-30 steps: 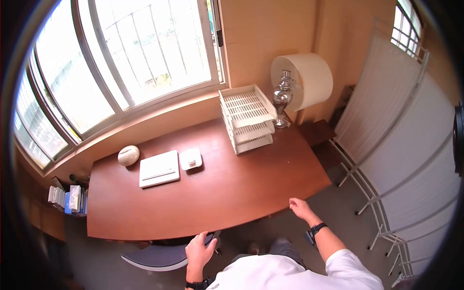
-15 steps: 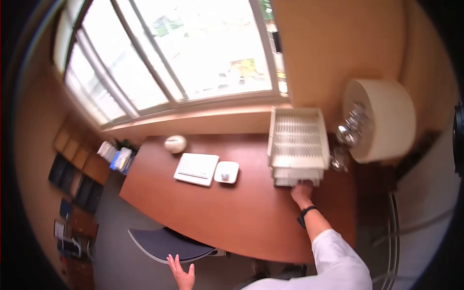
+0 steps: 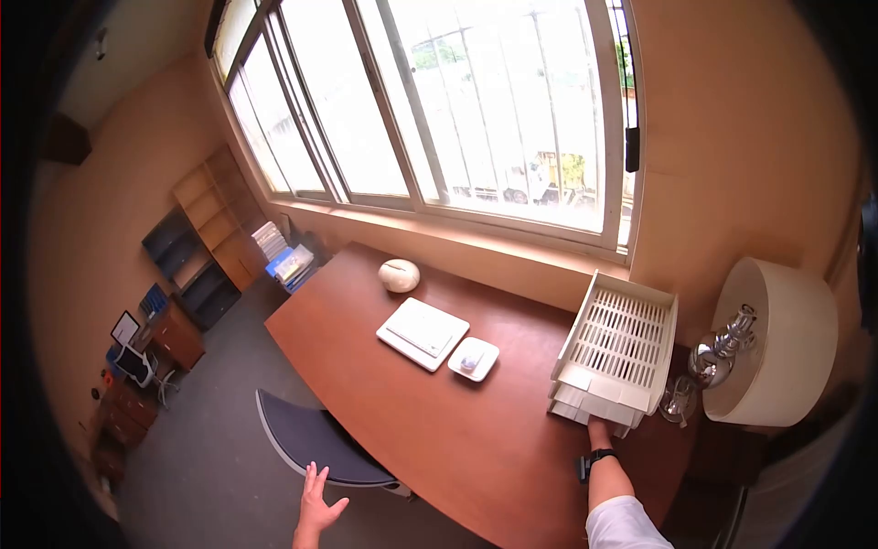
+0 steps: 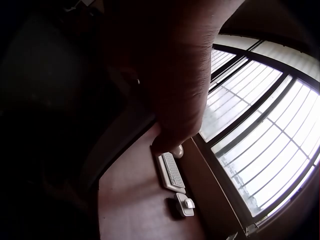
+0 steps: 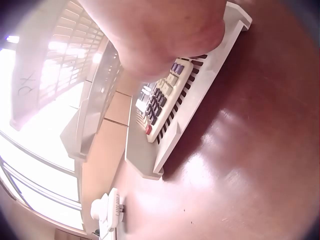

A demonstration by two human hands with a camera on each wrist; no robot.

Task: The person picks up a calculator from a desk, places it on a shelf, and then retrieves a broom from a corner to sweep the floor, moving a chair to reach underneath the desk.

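My right hand (image 3: 599,431) reaches into the lowest level of a cream slatted letter tray (image 3: 608,388) on the desk's right side. A cream calculator (image 5: 170,96) with dark keys and one red key lies on that level in the right wrist view. The hand hangs over the calculator's far end; its fingers are hidden, so I cannot tell whether they grip it. My left hand (image 3: 318,511) is raised near the desk's front edge, fingers spread, holding nothing.
On the brown desk (image 3: 439,439) stand a white keyboard (image 3: 422,335), a small white square dish (image 3: 474,360) and a round cream object (image 3: 400,275). A lamp (image 3: 777,343) with a silver base is right of the tray. A dark chair (image 3: 325,444) stands at the desk's front.
My right hand has moved from the desk's front edge forward into the tray's lowest level. My left hand has spread its fingers. The head view has turned left.
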